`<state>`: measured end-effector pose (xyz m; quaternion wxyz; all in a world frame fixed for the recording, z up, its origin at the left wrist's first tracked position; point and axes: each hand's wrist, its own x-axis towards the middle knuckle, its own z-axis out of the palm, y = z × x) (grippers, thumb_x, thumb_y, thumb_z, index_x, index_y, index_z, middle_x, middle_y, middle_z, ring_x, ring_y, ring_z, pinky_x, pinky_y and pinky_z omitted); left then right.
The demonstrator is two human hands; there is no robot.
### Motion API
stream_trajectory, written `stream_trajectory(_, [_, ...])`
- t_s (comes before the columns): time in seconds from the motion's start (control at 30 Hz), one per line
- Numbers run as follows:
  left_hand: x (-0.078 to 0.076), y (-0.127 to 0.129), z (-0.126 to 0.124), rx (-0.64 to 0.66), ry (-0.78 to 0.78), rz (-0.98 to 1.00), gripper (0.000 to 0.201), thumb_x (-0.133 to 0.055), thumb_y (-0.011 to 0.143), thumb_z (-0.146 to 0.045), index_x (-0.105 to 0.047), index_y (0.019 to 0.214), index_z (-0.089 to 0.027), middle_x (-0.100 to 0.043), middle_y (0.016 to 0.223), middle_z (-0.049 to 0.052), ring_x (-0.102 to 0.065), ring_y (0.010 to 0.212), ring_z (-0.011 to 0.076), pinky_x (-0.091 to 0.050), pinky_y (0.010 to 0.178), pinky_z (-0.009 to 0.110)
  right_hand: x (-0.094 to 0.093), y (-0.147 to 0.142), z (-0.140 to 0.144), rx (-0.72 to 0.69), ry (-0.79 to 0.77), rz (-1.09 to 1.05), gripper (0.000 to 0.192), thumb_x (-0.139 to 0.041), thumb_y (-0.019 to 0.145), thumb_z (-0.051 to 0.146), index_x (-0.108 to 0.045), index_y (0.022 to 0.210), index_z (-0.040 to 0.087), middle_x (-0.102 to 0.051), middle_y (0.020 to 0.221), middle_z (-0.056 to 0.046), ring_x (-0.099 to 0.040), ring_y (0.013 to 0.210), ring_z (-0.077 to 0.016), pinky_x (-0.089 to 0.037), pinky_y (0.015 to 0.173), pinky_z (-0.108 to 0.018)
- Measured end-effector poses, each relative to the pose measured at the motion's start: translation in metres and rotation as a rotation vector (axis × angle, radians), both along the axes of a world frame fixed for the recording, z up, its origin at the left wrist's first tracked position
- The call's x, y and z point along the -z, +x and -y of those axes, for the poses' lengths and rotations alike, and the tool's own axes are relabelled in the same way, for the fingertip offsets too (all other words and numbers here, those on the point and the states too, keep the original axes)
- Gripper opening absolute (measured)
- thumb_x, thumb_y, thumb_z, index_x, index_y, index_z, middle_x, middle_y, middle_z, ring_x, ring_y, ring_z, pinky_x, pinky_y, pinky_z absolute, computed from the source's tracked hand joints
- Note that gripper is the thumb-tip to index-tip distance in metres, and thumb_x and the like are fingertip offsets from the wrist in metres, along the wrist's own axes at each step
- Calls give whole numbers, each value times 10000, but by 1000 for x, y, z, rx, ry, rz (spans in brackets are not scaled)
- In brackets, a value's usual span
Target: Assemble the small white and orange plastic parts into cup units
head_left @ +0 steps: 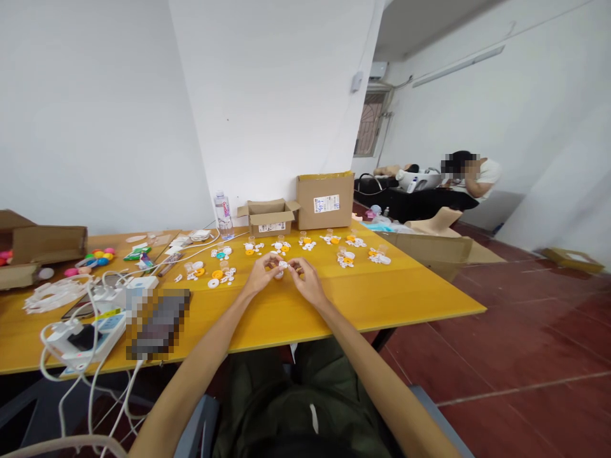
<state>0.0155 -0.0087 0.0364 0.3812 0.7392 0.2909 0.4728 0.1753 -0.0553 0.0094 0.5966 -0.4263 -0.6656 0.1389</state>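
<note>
On the far left of the yellow table (410, 296) sit open cardboard boxes (42, 245) with coloured balls (98, 256) beside them. Nearer lies a tangle of white cables (57, 294) and a power strip (83, 337). Further right, toward the wall, a clear water bottle (223, 215) stands upright, then a small open box (270, 217) and a larger closed box (325, 200) just beside it.

Across the middle of the table, little groups of white and orange plastic parts (220, 275) are laid out in a loose row running left to right, most of them on the far side of the hands.

The left hand (260, 273) and the right hand (308, 280) meet over the table's centre, fingertips turned in toward each other. Between them is a small white piece (282, 264), pinched from both sides; it is too small to tell its shape or which way its long side runs. The left hand's fingers close on its left side, the right hand's on its right, so both hands are clamped on the same piece and neither is clearly nearer. The piece is held just above the tabletop, between the two hands and slightly beyond them, with the closest group of spare parts to the left, near the left hand.

Far right, well apart from the table, another person (470, 175) sits leaning over a dark surface.
</note>
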Motion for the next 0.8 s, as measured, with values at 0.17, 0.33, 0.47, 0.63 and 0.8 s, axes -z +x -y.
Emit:
stream_trajectory(0.17, [1,1,1,12,-10,13,260,-793,714,-386,-692,859,-194,-695,848,24,-623,813,170,-490,778,291,4,2,-5,-14,-36,-16,219,-518,922,408,-653,879,241,-709,886,-41,-646,801,-195,-522,669,-290])
stream_trajectory(0.33, [-1,1,2,48,-24,14,233,-791,707,-370,-696,820,-190,-696,827,26,-627,799,168,-499,780,295,8,5,-10,-22,-61,21,247,-518,928,426,-668,857,242,-711,857,-35,-646,806,-203,-514,724,-311])
stream_trajectory(0.47, [-2,1,4,63,-38,32,249,-797,689,-378,-689,808,-189,-686,805,25,-621,782,168,-501,758,296,6,7,-9,-37,-69,42,269,-501,931,432,-664,832,242,-704,838,-31,-642,810,-210,-501,741,-317])
stream_trajectory(0.63, [-4,1,5,89,-57,47,262,-814,674,-383,-697,803,-187,-683,788,25,-623,771,171,-509,740,301,2,7,-7,-51,-73,55,307,-474,927,445,-615,747,240,-650,734,-16,-598,722,-199,-465,687,-302])
stream_trajectory(0.8, [-4,1,4,117,-88,71,276,-832,657,-377,-715,806,-176,-690,783,25,-627,764,163,-512,737,289,1,7,-6,-56,-79,50,337,-464,933,473,-581,721,239,-616,701,-4,-565,697,-188,-446,673,-290])
